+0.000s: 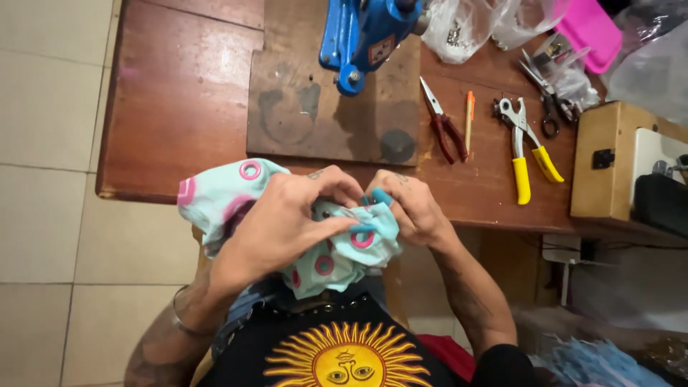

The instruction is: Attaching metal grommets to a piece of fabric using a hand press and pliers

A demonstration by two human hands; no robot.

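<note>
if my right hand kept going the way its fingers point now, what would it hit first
The right hand points inward at the bunched light blue fabric with pink rings, which it already pinches. Just beyond are the left hand's fingers, probably next, though depth is unclear.

**One head camera, looking straight down**

The single view sits on the person's head and faces steeply down over their chest. It is close to both hands (344,215), which fill the middle. The far edge of the frame reaches across the table (179,93) to the blue press (362,36); floor tiles (43,143) show at left.
</note>
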